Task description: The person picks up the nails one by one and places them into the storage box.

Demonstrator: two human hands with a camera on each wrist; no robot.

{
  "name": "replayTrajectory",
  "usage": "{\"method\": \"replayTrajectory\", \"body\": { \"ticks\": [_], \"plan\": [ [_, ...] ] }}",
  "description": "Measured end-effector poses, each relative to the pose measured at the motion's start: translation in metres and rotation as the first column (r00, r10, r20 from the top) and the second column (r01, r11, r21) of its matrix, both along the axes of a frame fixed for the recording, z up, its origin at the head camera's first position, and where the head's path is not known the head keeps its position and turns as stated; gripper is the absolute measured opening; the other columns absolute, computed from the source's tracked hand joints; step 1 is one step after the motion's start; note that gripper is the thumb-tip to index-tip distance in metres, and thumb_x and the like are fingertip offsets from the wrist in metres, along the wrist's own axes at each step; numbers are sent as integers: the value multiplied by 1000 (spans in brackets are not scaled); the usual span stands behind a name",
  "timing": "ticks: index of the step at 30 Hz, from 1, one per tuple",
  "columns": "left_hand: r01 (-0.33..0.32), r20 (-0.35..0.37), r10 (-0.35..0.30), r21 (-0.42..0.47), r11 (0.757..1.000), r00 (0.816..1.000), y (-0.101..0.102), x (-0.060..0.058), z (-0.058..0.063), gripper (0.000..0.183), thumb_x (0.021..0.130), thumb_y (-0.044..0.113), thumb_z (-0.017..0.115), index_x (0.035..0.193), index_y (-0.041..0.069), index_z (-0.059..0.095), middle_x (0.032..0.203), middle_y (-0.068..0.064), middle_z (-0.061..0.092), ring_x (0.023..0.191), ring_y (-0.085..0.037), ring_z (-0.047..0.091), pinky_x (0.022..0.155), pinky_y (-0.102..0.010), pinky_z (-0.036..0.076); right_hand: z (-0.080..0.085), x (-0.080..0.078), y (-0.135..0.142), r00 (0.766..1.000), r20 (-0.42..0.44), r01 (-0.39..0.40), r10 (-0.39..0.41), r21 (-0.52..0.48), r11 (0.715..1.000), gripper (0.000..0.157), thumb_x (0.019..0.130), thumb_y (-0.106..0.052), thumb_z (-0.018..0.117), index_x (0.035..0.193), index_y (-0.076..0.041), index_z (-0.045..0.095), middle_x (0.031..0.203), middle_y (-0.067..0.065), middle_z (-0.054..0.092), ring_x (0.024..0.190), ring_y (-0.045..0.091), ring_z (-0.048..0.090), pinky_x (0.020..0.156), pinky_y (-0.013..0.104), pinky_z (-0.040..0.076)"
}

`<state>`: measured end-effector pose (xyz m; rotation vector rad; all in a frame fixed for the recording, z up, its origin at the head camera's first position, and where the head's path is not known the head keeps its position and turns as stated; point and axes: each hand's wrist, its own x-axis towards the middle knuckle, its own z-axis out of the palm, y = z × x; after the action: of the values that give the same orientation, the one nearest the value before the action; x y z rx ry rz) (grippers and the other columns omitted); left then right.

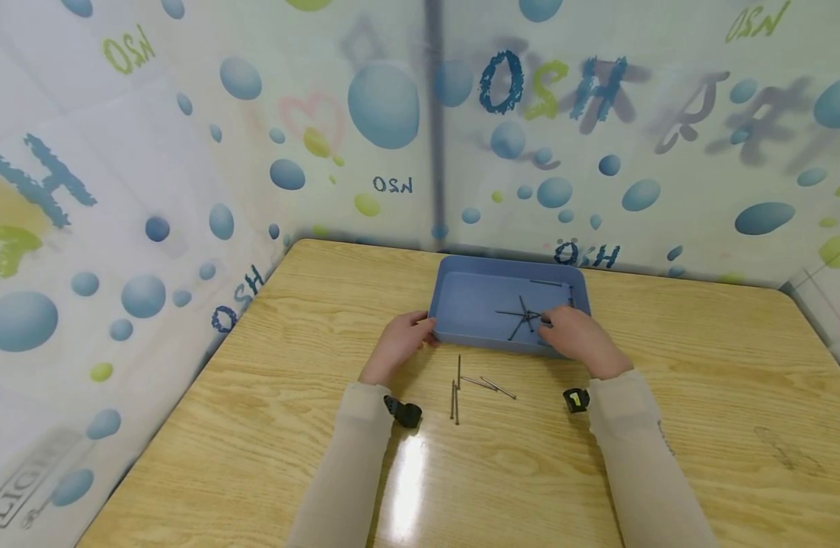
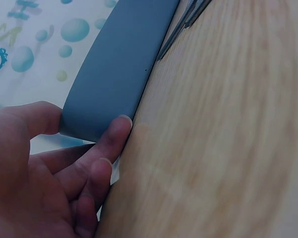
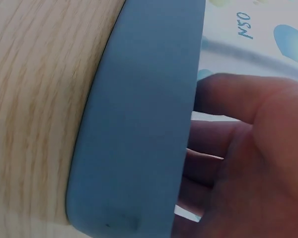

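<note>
A shallow blue tray (image 1: 488, 335) lies on the wooden table. My left hand (image 1: 400, 342) holds its near left corner; in the left wrist view the thumb is at the tray's end and a fingertip (image 2: 122, 121) lies against the long wall. My right hand (image 1: 577, 335) reaches over the near wall into the right part of the tray, at a cluster of dark nails (image 1: 525, 313). The tray's wall (image 3: 139, 119) hides its fingertips in the right wrist view, and I cannot tell whether they pinch a nail.
Several loose nails (image 1: 498, 387) lie on the table (image 1: 255, 426) in front of the tray. More nails (image 1: 548, 283) lie along the tray's far right corner. A patterned sheet (image 1: 385, 221) stands behind the table. Black devices (image 1: 404, 412) sit at both wrists.
</note>
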<state>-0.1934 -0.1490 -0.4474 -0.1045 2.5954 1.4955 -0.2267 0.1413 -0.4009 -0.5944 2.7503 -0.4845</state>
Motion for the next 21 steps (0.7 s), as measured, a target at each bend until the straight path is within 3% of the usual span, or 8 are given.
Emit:
{"method": "replayTrajectory", "body": {
  "ticks": [6, 12, 21],
  "plan": [
    [-3, 1, 3, 7, 1000, 1000, 0, 0, -1, 39, 92, 37, 46, 122, 14, 55, 77, -1, 66, 78, -13, 58, 70, -30, 45, -1, -1, 0, 1000, 10, 3, -3, 15, 1000, 43, 92, -18, 44, 123, 12, 45, 122, 32, 44, 104, 40, 47, 85, 51, 37],
    [-5, 4, 5, 8, 1000, 1000, 0, 0, -1, 40, 92, 37, 46, 124, 15, 54, 77, -1, 66, 78, -13, 58, 70, -30, 45, -2, 0, 1, 999, -46, 10, -10, -9, 1000, 49, 91, -19, 48, 128, 11, 40, 128, 30, 38, 117, 44, 35, 92, 52, 31],
    [-2, 5, 2, 16, 1000, 1000, 0, 0, 0, 40, 91, 37, 46, 124, 15, 53, 78, -2, 66, 79, -13, 58, 70, -30, 45, 3, 3, 0, 998, -63, 9, -12, -49, 999, 46, 91, -20, 50, 128, 5, 43, 128, 28, 38, 116, 42, 36, 90, 53, 33]
  ]
}}
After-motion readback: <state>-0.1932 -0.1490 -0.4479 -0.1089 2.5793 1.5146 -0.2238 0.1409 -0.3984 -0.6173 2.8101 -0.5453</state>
